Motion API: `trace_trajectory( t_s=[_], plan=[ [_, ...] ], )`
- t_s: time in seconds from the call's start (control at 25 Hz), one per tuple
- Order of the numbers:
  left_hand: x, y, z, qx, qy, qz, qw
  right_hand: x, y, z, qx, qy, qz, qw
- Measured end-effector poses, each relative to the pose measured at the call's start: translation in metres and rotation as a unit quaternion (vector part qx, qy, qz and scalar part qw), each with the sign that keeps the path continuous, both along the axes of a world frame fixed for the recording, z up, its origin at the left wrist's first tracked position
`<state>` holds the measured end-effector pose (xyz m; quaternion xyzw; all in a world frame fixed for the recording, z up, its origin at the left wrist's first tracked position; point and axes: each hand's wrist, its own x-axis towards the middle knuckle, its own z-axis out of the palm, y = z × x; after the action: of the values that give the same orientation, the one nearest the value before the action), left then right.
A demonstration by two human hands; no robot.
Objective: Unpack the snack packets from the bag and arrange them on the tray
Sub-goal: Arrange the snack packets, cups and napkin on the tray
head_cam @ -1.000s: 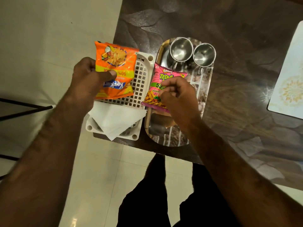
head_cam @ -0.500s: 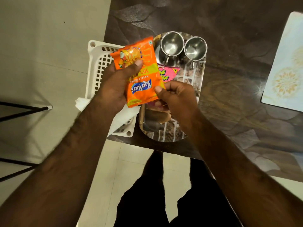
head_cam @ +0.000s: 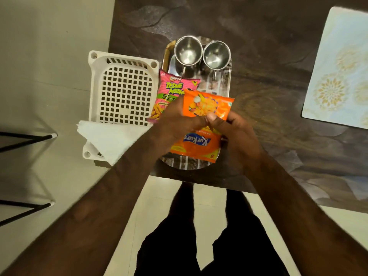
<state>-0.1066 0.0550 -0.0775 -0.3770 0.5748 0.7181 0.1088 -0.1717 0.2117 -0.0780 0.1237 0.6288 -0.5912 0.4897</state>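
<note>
Two hands, left (head_cam: 175, 124) and right (head_cam: 235, 132), pinch the orange packet (head_cam: 201, 126) over the tray (head_cam: 226, 76), seemingly overlapping the pink packet (head_cam: 171, 92). Pushed farther, it could knock the cups (head_cam: 188, 50) or slide off the near rim.
</note>
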Motion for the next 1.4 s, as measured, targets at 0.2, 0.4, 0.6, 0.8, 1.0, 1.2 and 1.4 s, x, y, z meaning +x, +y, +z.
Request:
trace_trajectory(
  t_s=[0.2,0.4,0.6,0.8,1.0,1.2,1.4],
  plan=[
    [-0.011,0.019,-0.010,-0.049,-0.093,0.004,0.994,-0.022,0.018,-0.008,0.090,-0.001,-0.051,0.995],
    [0.009,-0.010,-0.010,-0.401,-0.037,-0.126,0.907,-0.053,0.013,-0.030,0.173,0.083,0.003,0.981],
    [0.015,-0.025,-0.016,-0.523,-0.089,-0.267,0.805,-0.070,-0.006,-0.044,0.211,0.170,0.062,0.960],
    [0.014,-0.016,-0.026,-0.501,-0.079,-0.226,0.832,-0.074,-0.012,-0.060,0.281,0.237,0.086,0.926],
    [0.013,-0.011,-0.029,-0.505,-0.074,-0.213,0.833,-0.074,-0.015,-0.065,0.303,0.260,0.081,0.913],
    [0.032,-0.037,-0.016,-0.478,-0.023,-0.152,0.865,-0.056,-0.012,-0.045,0.324,0.362,0.036,0.873],
    [0.096,-0.111,-0.008,-0.468,-0.146,-0.168,0.855,0.004,-0.003,-0.018,0.214,0.385,0.124,0.889]
  ],
)
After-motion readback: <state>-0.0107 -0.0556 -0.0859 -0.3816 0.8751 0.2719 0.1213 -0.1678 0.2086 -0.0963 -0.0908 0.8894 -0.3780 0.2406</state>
